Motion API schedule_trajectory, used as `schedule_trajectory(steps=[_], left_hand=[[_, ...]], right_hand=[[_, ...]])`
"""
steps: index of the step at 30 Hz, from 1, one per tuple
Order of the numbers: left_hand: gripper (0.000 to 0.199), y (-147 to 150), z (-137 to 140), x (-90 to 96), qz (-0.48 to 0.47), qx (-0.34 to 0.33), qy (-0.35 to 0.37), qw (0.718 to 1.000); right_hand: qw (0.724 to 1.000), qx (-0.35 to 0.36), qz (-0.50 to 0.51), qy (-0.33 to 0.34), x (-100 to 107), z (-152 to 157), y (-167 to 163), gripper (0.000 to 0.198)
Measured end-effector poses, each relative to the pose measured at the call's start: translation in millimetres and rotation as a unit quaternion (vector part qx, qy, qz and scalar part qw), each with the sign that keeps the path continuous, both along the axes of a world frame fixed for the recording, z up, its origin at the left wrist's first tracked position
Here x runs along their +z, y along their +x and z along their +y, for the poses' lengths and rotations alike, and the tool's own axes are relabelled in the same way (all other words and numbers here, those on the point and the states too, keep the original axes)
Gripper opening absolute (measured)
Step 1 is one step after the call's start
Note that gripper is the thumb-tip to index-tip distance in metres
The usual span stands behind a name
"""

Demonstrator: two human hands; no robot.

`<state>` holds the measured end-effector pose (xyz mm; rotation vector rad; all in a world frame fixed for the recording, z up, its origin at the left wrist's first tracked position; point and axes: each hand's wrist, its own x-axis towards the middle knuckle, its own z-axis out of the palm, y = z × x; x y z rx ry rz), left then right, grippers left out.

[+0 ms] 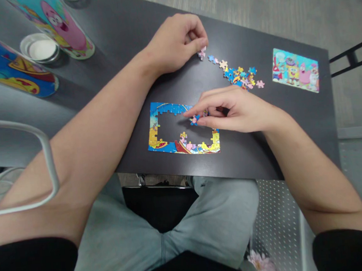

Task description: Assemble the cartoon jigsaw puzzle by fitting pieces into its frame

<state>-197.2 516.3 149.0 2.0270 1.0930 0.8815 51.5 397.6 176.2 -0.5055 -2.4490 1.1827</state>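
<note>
I see my right hand [238,110] over the right side of the half-built puzzle frame [183,128] on the dark table [123,40], its grip closed on a small pink and blue puzzle piece [194,119] pinched between thumb and fingertips, just above the frame's open middle. My left hand [176,42] rests farther off, fingers curled shut around another pale piece [202,52] at the left end of the loose pile of pieces [240,75]. To the far right lies the reference picture card [295,69]; at the far left stand two printed tubes [65,23] and a round lid [40,48]. I judge the pieces to be light, thin card: stiff enough to pinch by the edges, but easy to bend at the tabs and likely to slide on the smooth table. I would hold each by its flat sides, clear of the knobs.
</note>
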Motion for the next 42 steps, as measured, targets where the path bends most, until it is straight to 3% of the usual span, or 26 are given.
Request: schedule_trajectory(steps=[3, 8, 15, 23, 34, 42], left_hand=[[0.017, 0, 1, -1.6, 0.005, 0.0, 0.001, 1.0], [0.016, 1, 1, -2.4, -0.007, 0.005, 0.007, 1.0], [0.015, -1, 2, -1.7, -0.004, 0.001, 0.013, 1.0], [0.026, 8, 8, -14.8, -0.04, 0.012, 0.05, 0.998], [0.026, 7, 13, -21.2, -0.063, -0.006, 0.07, 0.996], [0.026, 7, 13, -22.8, -0.064, -0.008, 0.074, 0.995]], right_hand=[[0.999, -0.016, 0.019, -0.03, -3, -2, -1, 0.029], [0.997, -0.044, -0.008, -0.057, 4, -2, -1, 0.009], [0.993, -0.091, -0.061, -0.035, 11, 2, 2, 0.023], [0.995, -0.083, -0.019, -0.056, 3, -4, -4, 0.02], [0.995, -0.088, -0.029, -0.02, -1, -7, -7, 0.022], [0.994, -0.064, 0.0, 0.088, -11, -3, -7, 0.033]])
